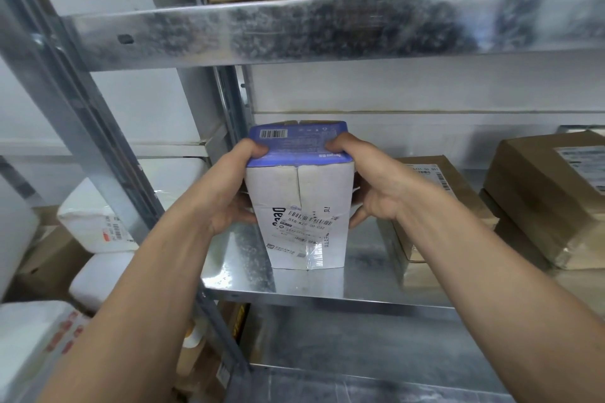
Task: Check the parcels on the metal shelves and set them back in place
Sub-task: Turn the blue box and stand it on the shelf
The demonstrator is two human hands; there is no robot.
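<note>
Galvanised metal shelves (327,29) stand against a pale wall, with brown cardboard boxes (550,199) to the right. A tall white cardboard parcel with a blue top face (299,203) stands upright on the middle shelf, its long axis vertical. The left hand (229,193) and right hand (376,190) clasp opposite sides, thumbs hooked over the blue top, fingers curled around the flanks. Both sit equally close, so the parcel likely slides straight back.
</note>
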